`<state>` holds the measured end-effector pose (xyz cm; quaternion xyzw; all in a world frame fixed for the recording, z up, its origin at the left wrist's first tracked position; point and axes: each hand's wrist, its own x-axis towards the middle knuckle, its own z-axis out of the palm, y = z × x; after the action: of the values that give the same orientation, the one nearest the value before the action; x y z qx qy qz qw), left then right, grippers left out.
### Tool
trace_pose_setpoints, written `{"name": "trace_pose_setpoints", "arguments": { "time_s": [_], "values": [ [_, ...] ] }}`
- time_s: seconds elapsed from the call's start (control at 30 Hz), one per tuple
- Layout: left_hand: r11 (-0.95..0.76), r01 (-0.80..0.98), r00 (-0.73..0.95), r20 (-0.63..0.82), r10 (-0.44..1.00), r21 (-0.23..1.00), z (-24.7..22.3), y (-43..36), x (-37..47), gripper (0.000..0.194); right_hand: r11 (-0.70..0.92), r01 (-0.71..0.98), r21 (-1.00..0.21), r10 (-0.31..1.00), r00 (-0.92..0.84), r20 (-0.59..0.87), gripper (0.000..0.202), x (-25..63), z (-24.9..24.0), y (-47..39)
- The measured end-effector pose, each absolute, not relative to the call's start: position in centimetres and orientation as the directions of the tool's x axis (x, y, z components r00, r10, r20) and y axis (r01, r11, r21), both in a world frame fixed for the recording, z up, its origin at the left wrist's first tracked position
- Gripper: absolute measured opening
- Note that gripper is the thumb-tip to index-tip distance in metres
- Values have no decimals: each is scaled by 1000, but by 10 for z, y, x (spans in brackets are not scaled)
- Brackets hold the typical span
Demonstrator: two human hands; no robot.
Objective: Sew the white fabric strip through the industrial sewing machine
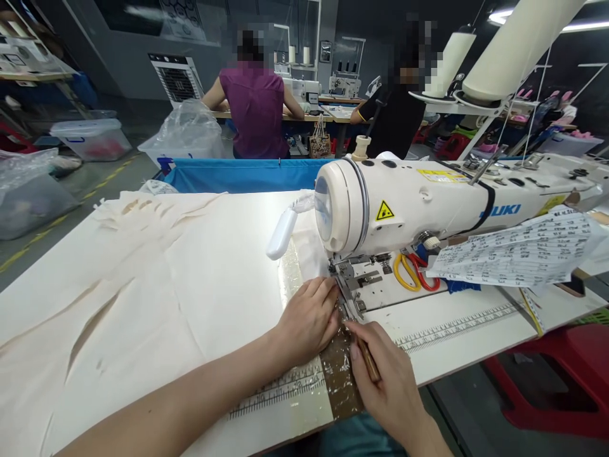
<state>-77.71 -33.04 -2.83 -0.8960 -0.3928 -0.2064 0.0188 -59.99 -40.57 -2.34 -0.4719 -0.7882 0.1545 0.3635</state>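
Note:
My left hand [309, 317] rests beside the presser foot of a white sewing machine [399, 197], fingers bent and pressed together; what lies under them is hidden. In my right hand [387, 377] is a slim tool with a wooden handle [368, 362], probably an awl, pointing toward the needle area; its tip is not clear. Between both hands, a brown strip [341, 381] with a shiny, clear surface runs to the table's front edge. Beyond the left hand, a pale glossy strip [290, 270] lies on the table. A white lamp head [281, 233] hangs left of the machine.
Cream fabric pieces [128, 279] spread over the left of the table. Scissors with yellow and red handles [416, 273] lie beneath the machine arm, by a handwritten paper [518, 247]. A red stool [561, 381] stands at right. Two people [254, 105] sit working ahead.

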Motion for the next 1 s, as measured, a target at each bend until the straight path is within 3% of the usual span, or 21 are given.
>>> {"name": "trace_pose_setpoints", "arguments": {
  "time_s": [0.3,0.67,0.8,1.0],
  "values": [
    [-726,668,613,431,663,166,-30,-324,-781,39,513,818,-261,802,-349,484,27,-614,-26,-386],
    [-691,696,591,389,707,197,-28,-323,-780,39,441,895,-64,796,-357,489,28,-621,-28,-386],
    [-678,699,568,397,720,230,-29,-319,-782,37,366,930,31,823,-339,456,37,-632,-29,-387],
    [-681,692,559,420,715,239,-31,-309,-788,37,299,951,79,857,-304,415,42,-637,-30,-381]
  ]
}}
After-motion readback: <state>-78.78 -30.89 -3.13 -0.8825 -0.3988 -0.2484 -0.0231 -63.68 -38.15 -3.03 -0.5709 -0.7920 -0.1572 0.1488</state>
